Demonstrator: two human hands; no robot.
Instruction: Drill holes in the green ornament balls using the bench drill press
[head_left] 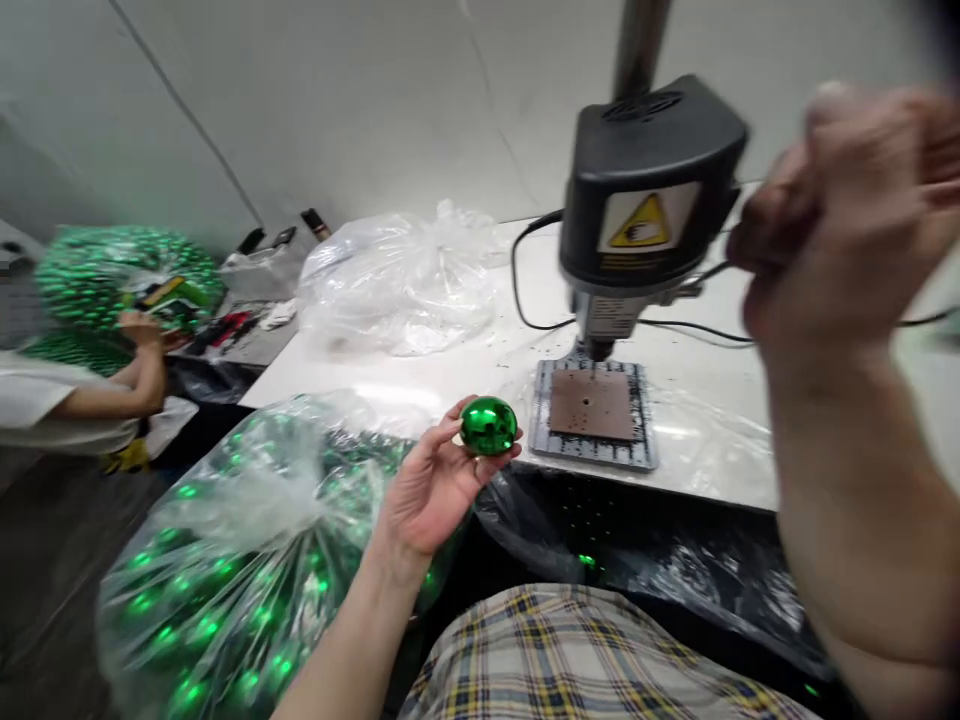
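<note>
- One plaid garment [585,660] on me, closest of all, in grey with yellow and dark blue lines.
- Right hand [847,200] is up high beside the drill press, super blurry. Fingers look curled in, but honestly I can't tell if they're wrapped round anything.
- Big clear plastic bag [300,510] bulging on my left, loads of shiny green bits showing through it.
- Left hand [442,490] is palm up, fingers and thumb curved around one mirror-shiny green ball [487,425]. So the ball's in my grip, near the table's front edge and just left of the drill's base plate, not touching it.
- Crinkly clear plastic [697,575] hanging below the table edge, to the right.
- Then the base plate [645,455], grey metal, with a brown square board [577,415] lying on it. Board has a small dark hole and dark crumbs scattered about.
- Drill press [652,180] standing over that: black housing, yellow hand-warning sticker, chuck above the board.
- White table [480,370] under it all, with a black cable [525,290] looping behind the drill.
- Puffy clear bag [405,280] further back on the table.
- Far left, a co-worker's hand [142,330] by a bulging green sack [97,270].
- Pale wall [360,100] behind everything.
</note>
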